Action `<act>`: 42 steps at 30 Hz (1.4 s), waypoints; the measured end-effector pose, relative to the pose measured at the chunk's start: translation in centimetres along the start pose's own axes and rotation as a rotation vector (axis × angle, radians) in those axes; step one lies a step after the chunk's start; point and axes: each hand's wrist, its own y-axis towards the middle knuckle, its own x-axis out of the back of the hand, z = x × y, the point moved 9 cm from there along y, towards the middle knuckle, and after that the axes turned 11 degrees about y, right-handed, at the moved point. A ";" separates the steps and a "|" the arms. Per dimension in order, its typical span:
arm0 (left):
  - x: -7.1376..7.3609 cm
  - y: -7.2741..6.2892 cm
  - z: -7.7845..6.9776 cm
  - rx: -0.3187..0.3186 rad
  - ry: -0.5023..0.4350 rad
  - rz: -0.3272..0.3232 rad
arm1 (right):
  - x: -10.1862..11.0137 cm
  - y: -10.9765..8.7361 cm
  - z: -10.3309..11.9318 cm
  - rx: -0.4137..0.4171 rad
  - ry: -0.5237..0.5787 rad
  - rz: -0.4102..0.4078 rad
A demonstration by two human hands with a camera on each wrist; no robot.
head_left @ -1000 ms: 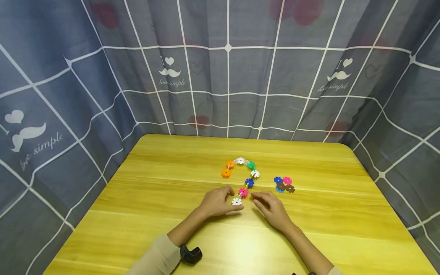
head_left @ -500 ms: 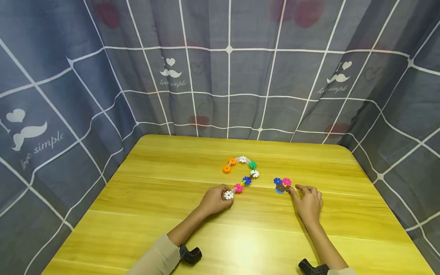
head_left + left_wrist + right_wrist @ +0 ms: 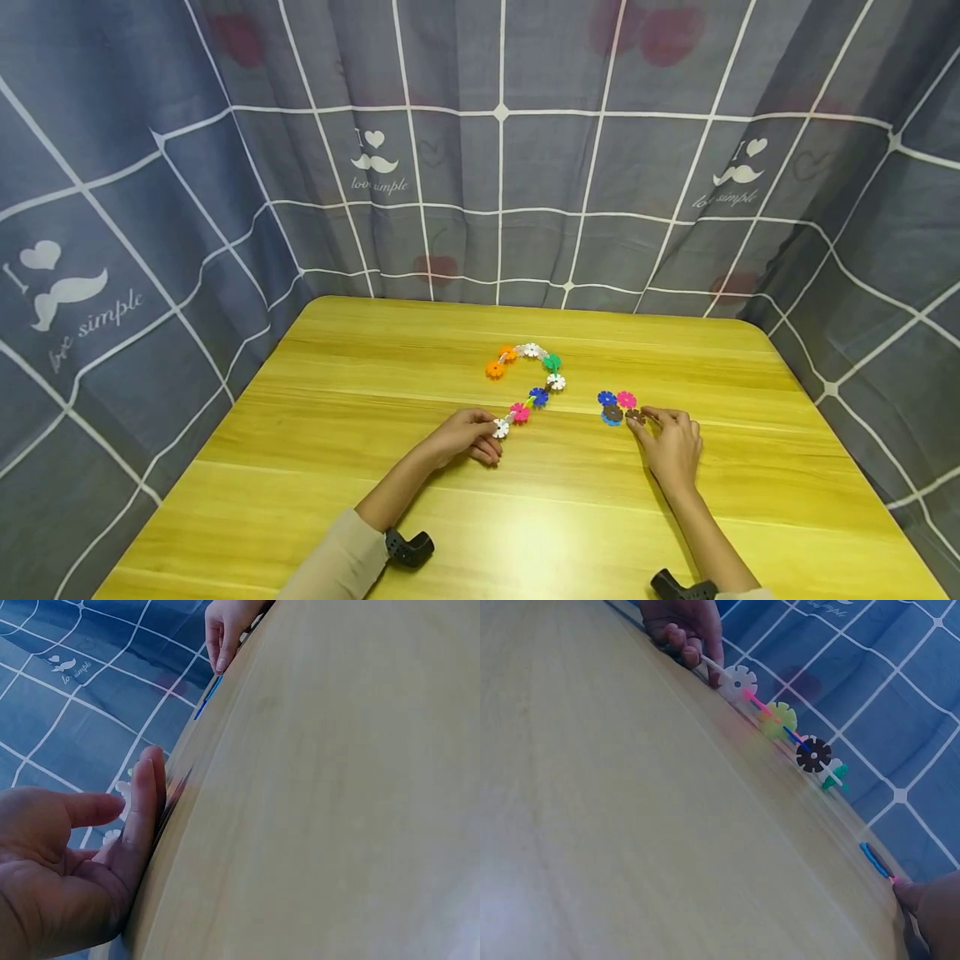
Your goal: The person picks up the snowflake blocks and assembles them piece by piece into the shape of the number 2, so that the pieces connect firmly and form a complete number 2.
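Observation:
A curved chain of notched plastic snowflake discs lies on the table, with orange discs point(image 3: 495, 369) at its far end, a green disc point(image 3: 552, 362), a blue disc point(image 3: 538, 397) and a pink disc point(image 3: 520, 412). My left hand point(image 3: 459, 437) pinches the white end disc point(image 3: 501, 428) by its edge. In the right wrist view the chain's linking discs stand on edge, among them a yellow-green disc point(image 3: 778, 720). To the right, my right hand point(image 3: 672, 448) holds a brown disc point(image 3: 635, 416) between thumb and index finger, beside the loose discs.
The loose pile holds a dark blue disc point(image 3: 607, 398), a pink loose disc point(image 3: 626, 401), another brown disc point(image 3: 612, 412) and a light blue disc point(image 3: 611, 421) partly beneath it. A checked curtain point(image 3: 465, 167) surrounds the wooden table point(image 3: 360, 358) at the back and sides.
My right hand has gone from beside the chain rightward to the loose discs and taken hold of a brown one. My left hand has drawn the chain's white end slightly left and shifted its grip.

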 end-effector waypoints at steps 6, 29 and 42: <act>-0.3 0.2 0.2 -0.006 -0.035 -0.008 | -0.3 -0.2 0.3 0.018 0.093 -0.015; -1.4 0.7 -1.0 -0.187 -0.095 -0.011 | -11.3 -3.3 10.4 0.179 0.734 0.317; -1.3 0.7 -1.0 -0.178 -0.119 -0.012 | -10.8 -3.4 12.8 0.085 0.930 0.494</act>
